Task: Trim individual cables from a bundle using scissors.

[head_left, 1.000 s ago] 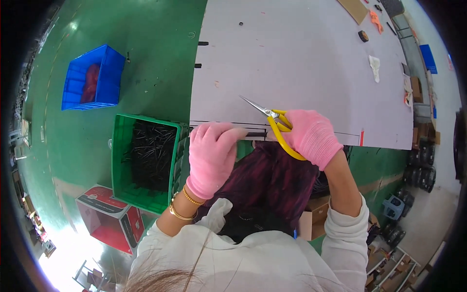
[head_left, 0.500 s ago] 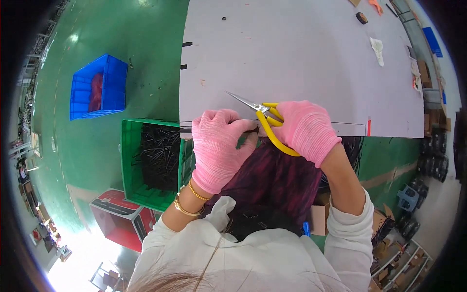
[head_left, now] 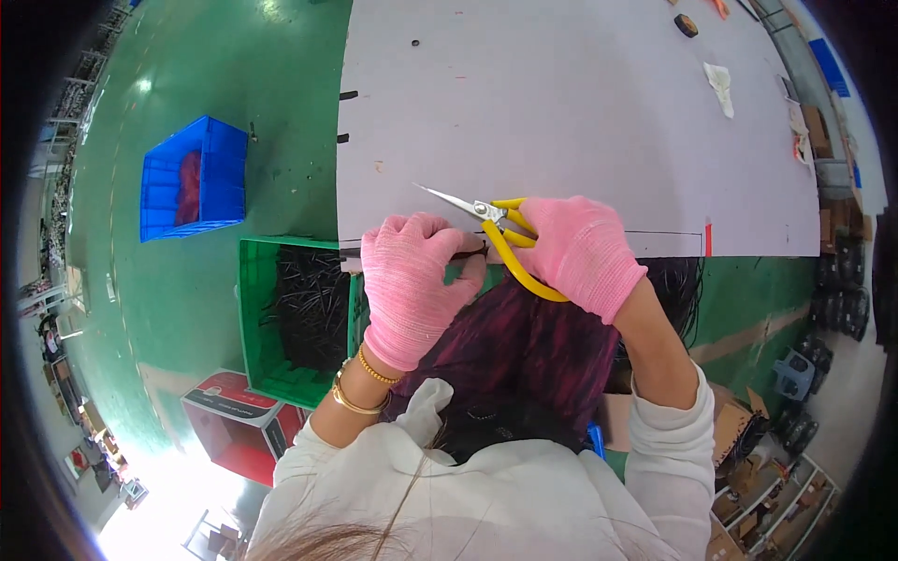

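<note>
Grey worktable (head_left: 561,103) over green floor (head_left: 234,75), blue bin (head_left: 220,168) far left, red box (head_left: 238,425) below, your right hand (head_left: 580,252) clenching yellow scissors (head_left: 500,229), left hand (head_left: 412,280) pinching a black strip (head_left: 351,252).

A pale grey worktable (head_left: 580,103) stands on a glossy green floor (head_left: 234,65) under bright overhead light.

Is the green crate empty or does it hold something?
Not empty: the green crate holds a pile of thin black strands covering its floor.

Thin black piece (head_left: 468,252) mostly hidden under left hand (head_left: 412,280); scissor handles (head_left: 514,252) partly covered by right hand (head_left: 585,252); far-table items too small to identify.
</note>
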The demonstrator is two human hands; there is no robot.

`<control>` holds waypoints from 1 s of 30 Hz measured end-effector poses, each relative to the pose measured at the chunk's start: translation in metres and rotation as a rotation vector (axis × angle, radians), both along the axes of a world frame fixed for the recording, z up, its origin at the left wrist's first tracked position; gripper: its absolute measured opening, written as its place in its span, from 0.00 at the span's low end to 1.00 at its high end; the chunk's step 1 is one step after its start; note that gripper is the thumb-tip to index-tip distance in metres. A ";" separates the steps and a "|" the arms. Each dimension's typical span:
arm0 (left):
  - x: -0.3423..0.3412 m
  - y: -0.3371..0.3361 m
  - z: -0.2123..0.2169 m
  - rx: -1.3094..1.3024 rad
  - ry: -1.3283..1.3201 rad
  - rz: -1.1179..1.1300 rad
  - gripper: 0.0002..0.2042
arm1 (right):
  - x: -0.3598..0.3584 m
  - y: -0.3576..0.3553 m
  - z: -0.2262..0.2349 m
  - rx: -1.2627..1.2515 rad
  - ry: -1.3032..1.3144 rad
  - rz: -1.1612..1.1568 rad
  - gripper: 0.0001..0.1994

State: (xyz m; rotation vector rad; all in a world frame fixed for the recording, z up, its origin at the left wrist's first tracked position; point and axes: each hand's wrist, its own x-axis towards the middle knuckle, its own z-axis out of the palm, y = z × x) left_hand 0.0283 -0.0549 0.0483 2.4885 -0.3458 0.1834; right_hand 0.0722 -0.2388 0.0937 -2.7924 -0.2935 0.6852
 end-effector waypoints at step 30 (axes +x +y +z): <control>-0.005 0.008 0.026 -0.164 0.127 -0.201 0.03 | -0.181 0.025 -0.084 0.937 0.406 -0.675 0.13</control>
